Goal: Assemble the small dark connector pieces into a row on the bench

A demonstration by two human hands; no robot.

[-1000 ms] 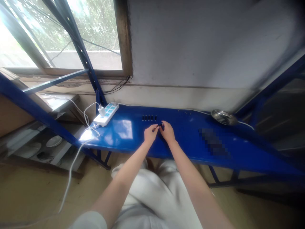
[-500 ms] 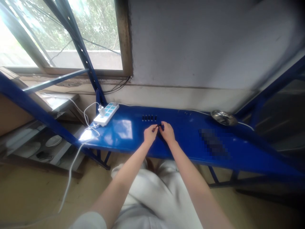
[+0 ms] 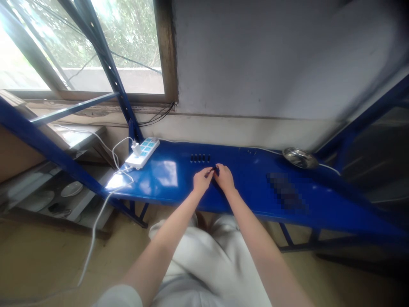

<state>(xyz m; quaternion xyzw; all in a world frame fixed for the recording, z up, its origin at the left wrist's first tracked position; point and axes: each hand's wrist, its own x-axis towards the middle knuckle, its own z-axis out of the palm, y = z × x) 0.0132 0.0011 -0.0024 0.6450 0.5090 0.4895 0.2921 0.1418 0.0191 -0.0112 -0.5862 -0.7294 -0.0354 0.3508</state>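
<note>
My left hand (image 3: 202, 179) and my right hand (image 3: 225, 177) meet over the middle of the blue table (image 3: 179, 192). Between their fingertips is a small dark piece (image 3: 214, 169), pinched from both sides; its kind is too small to make out. Just beyond my hands, several small black cylinder-like pieces (image 3: 200, 158) stand or lie in a short row on the table. Part of the held piece is covered by my fingers.
A white power strip (image 3: 143, 152) with a plugged-in charger sits at the table's left end, its cable hanging down. A shiny metal dish (image 3: 300, 157) lies at the back right, tiny bits (image 3: 251, 152) left of it. Blue shelf posts (image 3: 105, 55) rise at the left.
My hands stay in nearly the same place. The fingers of my right hand have shifted slightly around the small dark piece.
</note>
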